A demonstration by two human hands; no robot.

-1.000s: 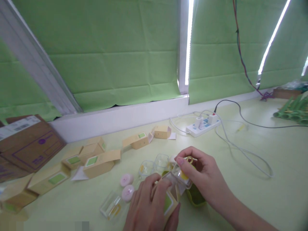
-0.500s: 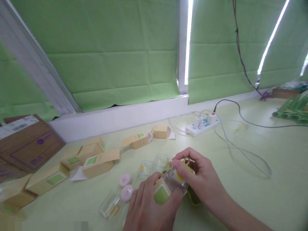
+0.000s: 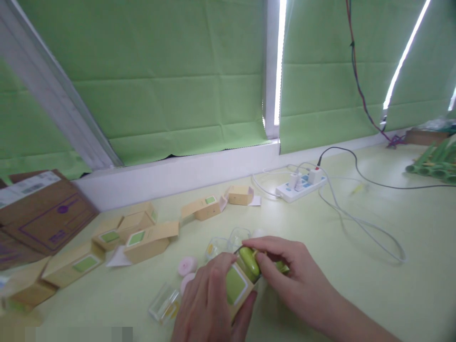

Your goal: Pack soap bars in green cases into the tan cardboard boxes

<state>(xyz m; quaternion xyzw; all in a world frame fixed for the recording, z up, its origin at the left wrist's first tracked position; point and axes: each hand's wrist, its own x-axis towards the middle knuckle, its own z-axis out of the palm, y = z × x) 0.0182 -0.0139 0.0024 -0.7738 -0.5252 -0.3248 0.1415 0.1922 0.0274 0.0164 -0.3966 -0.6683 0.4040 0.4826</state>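
My left hand (image 3: 210,299) is wrapped round a small tan cardboard box (image 3: 245,304) with a green label, its open end tilted up to the right. A shiny green rounded piece (image 3: 249,261) shows in the box's opening. My right hand (image 3: 285,266) pinches at this piece, its thumb and forefinger by the opening. Part of another green thing (image 3: 282,266) peeks out behind my right fingers, mostly hidden. Close to my left hand lie pink round lids (image 3: 187,266) and a clear plastic cup (image 3: 164,304) with a yellow mark. Clear containers (image 3: 215,248) lie just beyond the box.
Several tan boxes with open flaps (image 3: 149,242) lie along the left and back of the table. A large brown carton (image 3: 46,213) stands at far left. A white power strip (image 3: 301,187) with cables sits at back right, near green tubes (image 3: 431,168).
The clear container that my right hand held at the box's mouth no longer shows there; the green rounded piece now appears in the opening. My left thumb has moved under the box.
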